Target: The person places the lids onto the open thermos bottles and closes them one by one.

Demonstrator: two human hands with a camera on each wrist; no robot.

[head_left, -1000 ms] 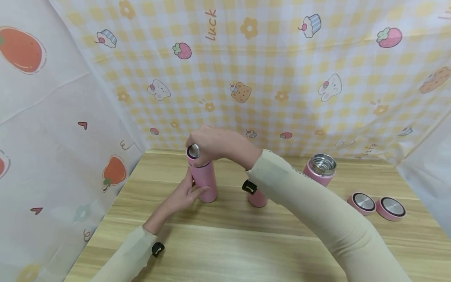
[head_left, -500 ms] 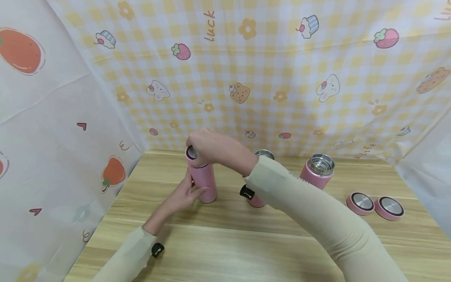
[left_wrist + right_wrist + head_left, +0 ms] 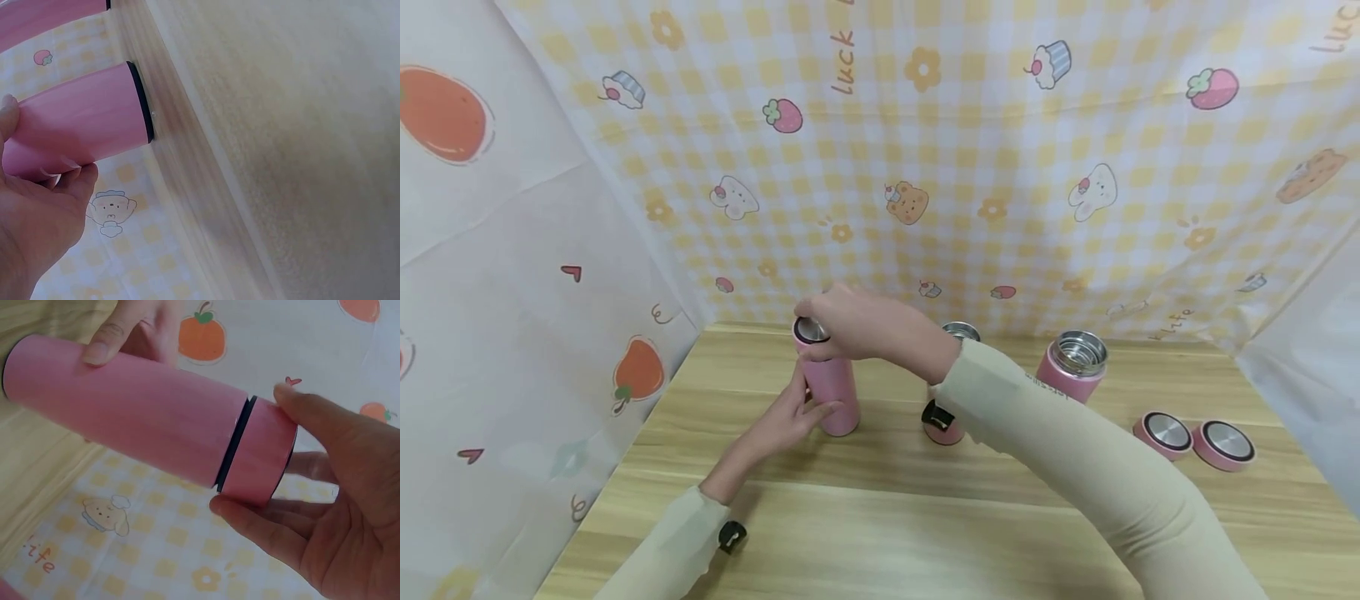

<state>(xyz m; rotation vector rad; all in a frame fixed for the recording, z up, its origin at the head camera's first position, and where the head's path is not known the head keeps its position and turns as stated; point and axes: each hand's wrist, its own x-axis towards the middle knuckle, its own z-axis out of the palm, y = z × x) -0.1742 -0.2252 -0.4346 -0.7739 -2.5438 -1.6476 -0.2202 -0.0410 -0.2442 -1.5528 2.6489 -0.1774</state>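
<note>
A pink vacuum flask [image 3: 835, 396] stands upright on the wooden table. My left hand [image 3: 784, 423] holds its body low down, with the thumb on the near side; in the left wrist view the flask's black base ring shows. Around the pink lid [image 3: 259, 450] on top are the fingers and thumb of my right hand [image 3: 868, 323]. A narrow dark gap runs between lid and body in the right wrist view. The lid's round silver top is partly covered by the right hand in the head view.
Two lidless pink flasks stand to the right: a middle flask [image 3: 961, 331], largely behind my right forearm, and a farther flask [image 3: 1067, 383], partly behind the sleeve. Two loose lids, a left lid [image 3: 1165, 433] and a right lid [image 3: 1223, 446], lie at the right. A patterned cloth [image 3: 850, 167] hangs behind.
My right hand has turned a little on the lid, and more of the silver top shows. The left hand keeps its hold on the body. The head view has shifted slightly.
</note>
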